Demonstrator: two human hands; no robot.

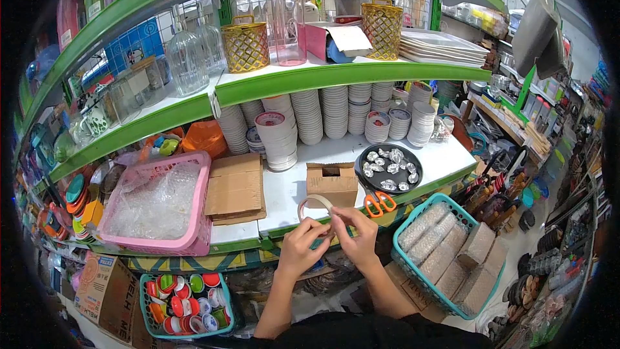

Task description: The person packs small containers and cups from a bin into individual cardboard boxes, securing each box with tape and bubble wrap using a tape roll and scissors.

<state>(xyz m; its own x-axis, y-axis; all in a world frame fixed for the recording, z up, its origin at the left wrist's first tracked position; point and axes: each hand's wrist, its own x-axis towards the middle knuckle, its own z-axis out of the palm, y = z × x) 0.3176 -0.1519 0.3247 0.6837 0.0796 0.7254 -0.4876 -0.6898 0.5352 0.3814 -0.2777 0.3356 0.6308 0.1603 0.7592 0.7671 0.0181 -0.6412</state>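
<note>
Two bare forearms rise from the near edge. The left hand (298,243) and right hand (359,231) meet just in front of the shelf, both pinched shut on a tape roll (315,198). The roll stands on edge above the fingertips, which close on its lower rim. Whether a nail has found the loose end of the tape is too small to tell.

Just beyond the roll sits a small cardboard box (332,183). Orange-handled scissors (378,203) lie to its right at the shelf lip, beside a round black tray (363,184) of foil-wrapped pieces. Left of the box lie flattened cardboard sheets (236,187), then a pink basket (201,220) lined with bubble wrap. Stacked white bowls (309,116) fill the far side. Below on the right, a teal basket (413,270) holds bubble-wrapped bundles.

The hold looks light, by fingertips only, so the roll could slip and fall off the near edge. A sideways elbow might also nudge the scissors off the lip.
</note>
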